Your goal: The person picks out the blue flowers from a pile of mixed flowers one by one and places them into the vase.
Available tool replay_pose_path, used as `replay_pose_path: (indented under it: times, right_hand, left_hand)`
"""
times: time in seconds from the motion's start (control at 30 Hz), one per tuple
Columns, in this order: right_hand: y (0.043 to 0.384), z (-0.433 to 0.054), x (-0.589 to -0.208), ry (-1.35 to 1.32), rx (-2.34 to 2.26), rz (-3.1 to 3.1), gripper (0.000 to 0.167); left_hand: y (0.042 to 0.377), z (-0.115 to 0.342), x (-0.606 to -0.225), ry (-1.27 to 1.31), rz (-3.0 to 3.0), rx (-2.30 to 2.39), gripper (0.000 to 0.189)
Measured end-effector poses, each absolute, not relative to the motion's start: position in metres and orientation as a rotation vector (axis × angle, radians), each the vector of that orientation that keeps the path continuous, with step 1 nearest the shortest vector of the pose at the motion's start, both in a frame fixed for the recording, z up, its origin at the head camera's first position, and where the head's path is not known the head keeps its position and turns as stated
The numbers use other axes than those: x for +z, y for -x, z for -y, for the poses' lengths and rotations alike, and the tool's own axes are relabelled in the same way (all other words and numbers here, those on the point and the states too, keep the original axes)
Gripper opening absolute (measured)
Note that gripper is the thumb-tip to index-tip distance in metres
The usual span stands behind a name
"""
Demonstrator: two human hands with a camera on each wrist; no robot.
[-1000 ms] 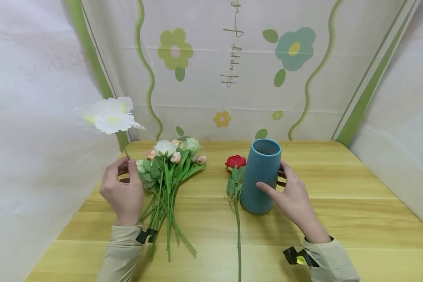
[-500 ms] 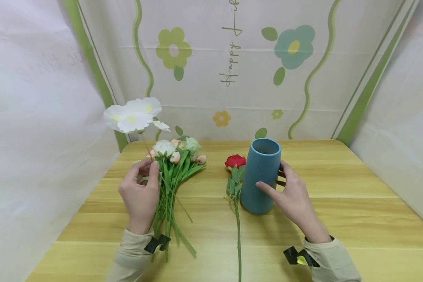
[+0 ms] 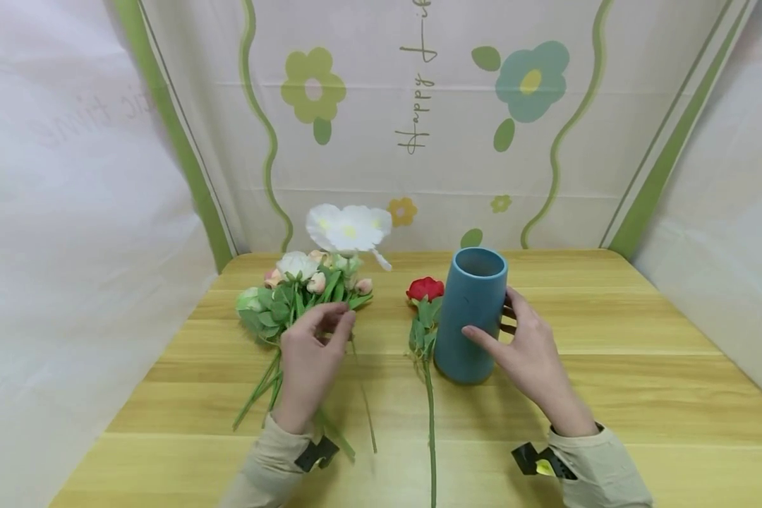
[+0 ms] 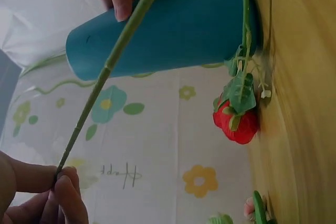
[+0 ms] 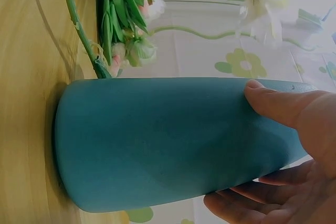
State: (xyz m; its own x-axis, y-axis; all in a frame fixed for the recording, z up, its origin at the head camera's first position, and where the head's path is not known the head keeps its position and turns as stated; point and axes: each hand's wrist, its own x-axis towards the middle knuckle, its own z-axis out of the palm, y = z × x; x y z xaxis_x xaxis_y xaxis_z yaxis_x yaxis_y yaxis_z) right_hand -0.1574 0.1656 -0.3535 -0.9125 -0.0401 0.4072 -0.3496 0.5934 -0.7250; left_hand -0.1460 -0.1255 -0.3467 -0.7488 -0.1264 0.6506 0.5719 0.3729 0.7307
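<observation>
Pinching a skinny, knobbly stem (image 4: 107,70) with the left hand (image 3: 311,358), holding a papery, wavy-edged white flower (image 3: 348,229) up in the air near the bunch of flowers (image 3: 279,303). Also gripping a smooth, tapered blue vase (image 3: 466,307), upright on the wood-grain table (image 3: 616,398), with the right hand (image 3: 532,360). Got a ruffled red flower (image 3: 425,288) lying just beside the vase.

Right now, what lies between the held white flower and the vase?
In the head view, the red flower lies on the table between the white flower and vase.
</observation>
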Motion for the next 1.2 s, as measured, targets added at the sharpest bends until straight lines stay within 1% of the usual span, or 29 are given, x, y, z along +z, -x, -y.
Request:
replay_pose_path:
  times: [0.13, 0.5, 0.73, 0.93, 1.2]
  right_hand:
    - [0.157, -0.165, -0.352, -0.316, 1.233, 2.481, 0.087]
    - [0.158, -0.165, -0.35, -0.313, 1.23, 2.47, 0.087]
    - [0.158, -0.165, -0.349, -0.308, 1.23, 2.475, 0.089]
    - [0.157, -0.164, -0.35, -0.312, 1.231, 2.472, 0.089]
    - [0.154, -0.165, -0.352, -0.301, 1.219, 2.487, 0.091]
  left_hand:
    - [0.146, 0.109, -0.353, 0.406, 2.083, -1.392, 0.012]
    - [0.149, 0.072, -0.367, 0.316, 2.283, -1.448, 0.008]
    - [0.155, 0.064, -0.373, 0.279, 2.378, -1.619, 0.009]
    - [0.162, 0.062, -0.376, 0.303, 2.445, -1.692, 0.015]
    - [0.173, 0.059, -0.379, 0.313, 2.563, -1.473, 0.012]
